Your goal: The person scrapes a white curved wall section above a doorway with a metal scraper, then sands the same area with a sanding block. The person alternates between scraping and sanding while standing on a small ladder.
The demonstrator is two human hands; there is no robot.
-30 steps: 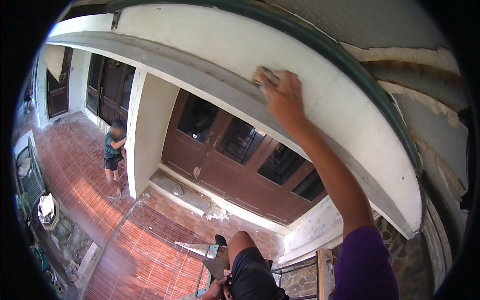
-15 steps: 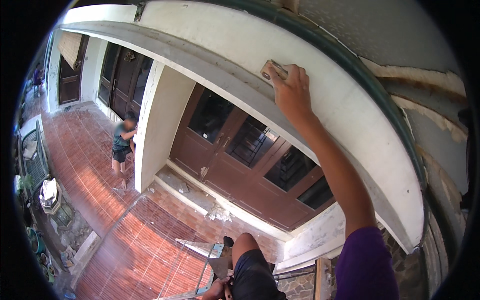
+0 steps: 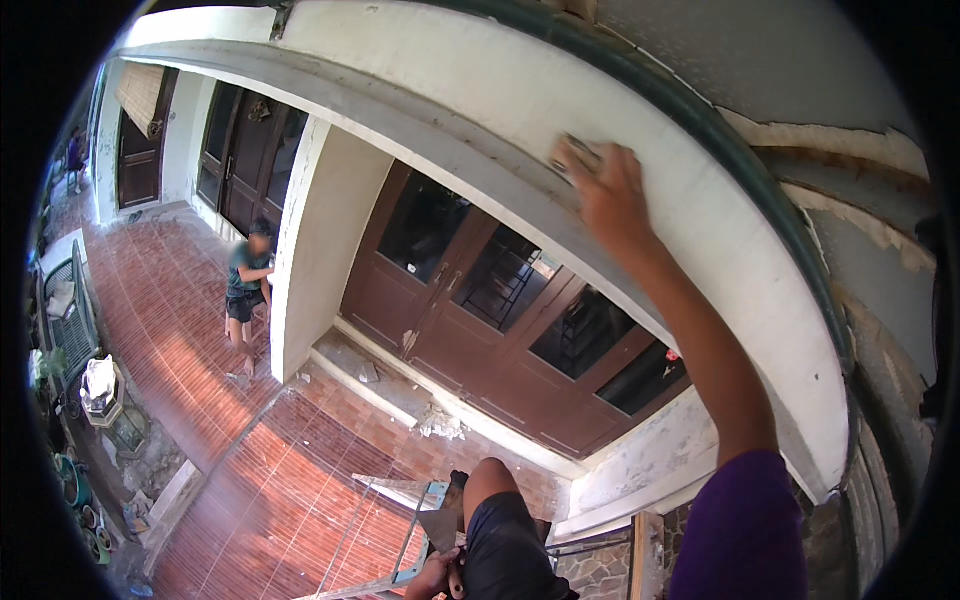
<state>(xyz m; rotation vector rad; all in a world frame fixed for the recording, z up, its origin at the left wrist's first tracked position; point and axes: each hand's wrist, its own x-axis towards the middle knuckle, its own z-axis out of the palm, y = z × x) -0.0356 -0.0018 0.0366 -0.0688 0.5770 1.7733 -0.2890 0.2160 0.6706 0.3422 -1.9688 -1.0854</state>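
Note:
My right hand (image 3: 615, 195) reaches up to a long white beam (image 3: 480, 85). Its fingers are closed round a small sanding block (image 3: 572, 150), pressed to the beam's face just above the grey ledge; motion blurs both. Low in the picture, beside my thigh, my left hand (image 3: 432, 577) is wrapped round the wooden handle of a putty knife (image 3: 440, 528). The knife's broad, flat blade points upward, in front of a stepladder (image 3: 408, 545).
A dark green pipe (image 3: 690, 115) runs along the beam's top under a peeling ceiling. Below are brown doors (image 3: 450, 345) and red floor tiles (image 3: 280, 480) with white debris (image 3: 443, 425). Another person (image 3: 248, 275) sits by a pillar (image 3: 300, 260). Pots (image 3: 75, 480) stand at far left.
My right hand has slid the sanding block right and slightly down along the beam. My left hand still holds the putty knife by my thigh.

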